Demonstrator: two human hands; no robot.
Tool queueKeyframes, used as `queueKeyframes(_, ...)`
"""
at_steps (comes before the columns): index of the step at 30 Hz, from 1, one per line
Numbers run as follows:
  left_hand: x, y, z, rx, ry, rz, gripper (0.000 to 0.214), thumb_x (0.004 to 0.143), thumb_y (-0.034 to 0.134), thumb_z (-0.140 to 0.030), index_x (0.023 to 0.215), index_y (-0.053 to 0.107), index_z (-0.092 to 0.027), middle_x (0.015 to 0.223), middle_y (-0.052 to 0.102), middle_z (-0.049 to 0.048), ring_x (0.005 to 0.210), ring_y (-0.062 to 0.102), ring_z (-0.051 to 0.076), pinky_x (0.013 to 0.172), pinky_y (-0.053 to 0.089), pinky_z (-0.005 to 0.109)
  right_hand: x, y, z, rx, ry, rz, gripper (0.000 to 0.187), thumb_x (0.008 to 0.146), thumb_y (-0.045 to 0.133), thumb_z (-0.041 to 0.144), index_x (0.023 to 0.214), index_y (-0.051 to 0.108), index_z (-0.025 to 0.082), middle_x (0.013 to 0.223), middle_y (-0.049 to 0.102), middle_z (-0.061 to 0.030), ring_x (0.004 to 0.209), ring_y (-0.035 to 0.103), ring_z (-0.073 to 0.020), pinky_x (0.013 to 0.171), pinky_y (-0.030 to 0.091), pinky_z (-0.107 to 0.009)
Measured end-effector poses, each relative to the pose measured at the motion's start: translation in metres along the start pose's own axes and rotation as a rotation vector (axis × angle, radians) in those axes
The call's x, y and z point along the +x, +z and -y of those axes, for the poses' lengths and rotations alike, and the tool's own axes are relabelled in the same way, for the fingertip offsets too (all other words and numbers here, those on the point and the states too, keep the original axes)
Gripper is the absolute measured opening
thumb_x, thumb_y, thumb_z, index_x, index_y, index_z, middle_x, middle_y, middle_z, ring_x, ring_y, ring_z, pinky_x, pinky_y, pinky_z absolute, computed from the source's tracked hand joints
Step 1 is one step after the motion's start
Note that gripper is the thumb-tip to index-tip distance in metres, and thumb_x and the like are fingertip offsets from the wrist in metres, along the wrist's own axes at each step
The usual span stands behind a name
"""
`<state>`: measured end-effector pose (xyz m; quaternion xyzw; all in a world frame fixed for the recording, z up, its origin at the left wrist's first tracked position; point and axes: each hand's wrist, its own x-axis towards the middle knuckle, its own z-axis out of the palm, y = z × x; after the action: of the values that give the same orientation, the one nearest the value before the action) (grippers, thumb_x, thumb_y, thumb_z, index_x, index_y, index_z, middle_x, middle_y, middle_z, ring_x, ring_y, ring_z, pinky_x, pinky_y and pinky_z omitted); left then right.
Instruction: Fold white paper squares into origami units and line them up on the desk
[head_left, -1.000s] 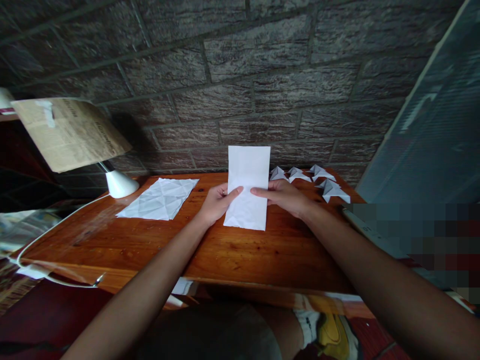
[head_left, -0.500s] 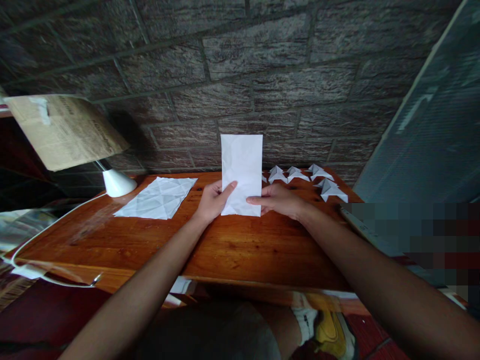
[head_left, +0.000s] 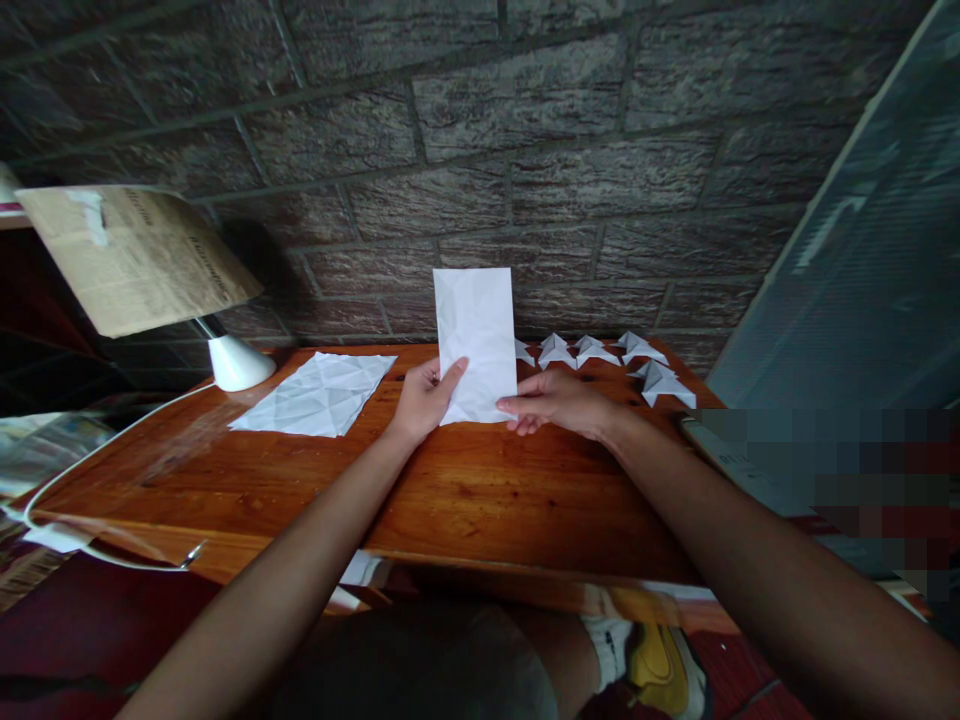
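A folded sheet of white paper (head_left: 475,330), creased and taller than wide, is held upright above the table. My left hand (head_left: 427,398) grips its lower left edge, thumb across the near face and fingers behind. At the lower right edge, my right hand (head_left: 559,405) pinches the paper near the corner, thumb in front, with some fingertips showing below. Behind the right hand stand several folded white paper pieces (head_left: 556,350) with pointed flaps. One more folded piece (head_left: 663,384) sits closer on the right. To the left lies a stack of creased white sheets (head_left: 315,395).
The wooden table (head_left: 480,510) runs along a dark stone-block wall (head_left: 450,190). A white lamp (head_left: 238,362) with a brown paper shade (head_left: 139,260) stands at the left, its white cable (head_left: 97,452) trailing over the edge. A grey translucent panel (head_left: 832,260) leans at the right.
The folded paper has shifted slightly left and tilted a little. My right hand has slid towards its lower right corner, while my left hand keeps nearly the same grip.
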<state>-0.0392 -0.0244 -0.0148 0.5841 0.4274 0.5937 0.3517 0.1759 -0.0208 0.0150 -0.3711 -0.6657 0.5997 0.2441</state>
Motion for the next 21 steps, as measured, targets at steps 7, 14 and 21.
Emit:
queueKeyframes(7,0.0015,-0.0005,-0.002,0.021,-0.001,-0.045,0.053,0.069,0.074,-0.063,0.082,0.074,-0.011,0.076,0.073,0.0042,0.061,0.055,0.013,0.056,0.043,0.024,0.0,0.0007,-0.0017,0.03,-0.041,-0.007,0.027,0.071,0.083,0.037,0.082,0.075,0.014,0.068,0.072,-0.0014,0.058,0.062,-0.0076,0.058,0.049,-0.019)
queueKeyframes(14,0.0006,-0.0001,-0.0053,-0.029,-0.024,-0.077,0.054,0.066,0.077,-0.062,0.083,0.075,-0.011,0.075,0.073,0.0045,0.06,0.056,0.013,0.054,0.043,0.024,-0.0005,-0.0018,-0.0045,0.115,0.019,0.062,0.03,0.067,0.085,0.036,0.084,0.074,0.014,0.076,0.073,-0.0035,0.065,0.063,-0.0081,0.066,0.05,-0.021)
queueKeyframes(21,0.0011,0.0025,-0.0049,-0.136,-0.057,-0.079,0.052,0.067,0.077,-0.061,0.088,0.075,-0.013,0.076,0.074,0.0044,0.062,0.059,0.014,0.058,0.046,0.025,0.0023,-0.0017,-0.006,0.082,-0.035,0.005,0.021,0.072,0.082,0.031,0.082,0.074,0.014,0.07,0.069,-0.0012,0.055,0.051,-0.0056,0.053,0.039,-0.02)
